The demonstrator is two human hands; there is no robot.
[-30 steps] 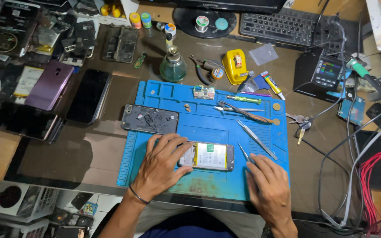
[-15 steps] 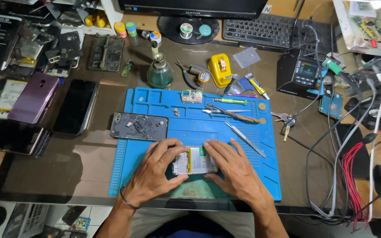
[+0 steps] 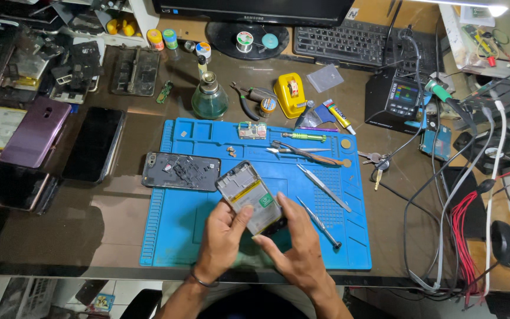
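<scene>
Opened phone [image 3: 249,198] now lifted off blue mat [image 3: 178,236], left hand [image 3: 222,236], right hand [image 3: 296,248]

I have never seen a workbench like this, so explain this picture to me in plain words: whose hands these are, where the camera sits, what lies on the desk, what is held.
No machine here: a person works with two bare hands, and the camera sits on their head, looking down at the desk. The left hand and right hand together hold an opened phone, its back off and insides showing, raised and tilted over a blue work mat. On the mat lie a dark back cover, tweezers, a small screwdriver and a little circuit board. Behind the mat stand a green glass bottle and a yellow tape dispenser. More phones lie at the left, cables at the right, a keyboard at the back.
</scene>
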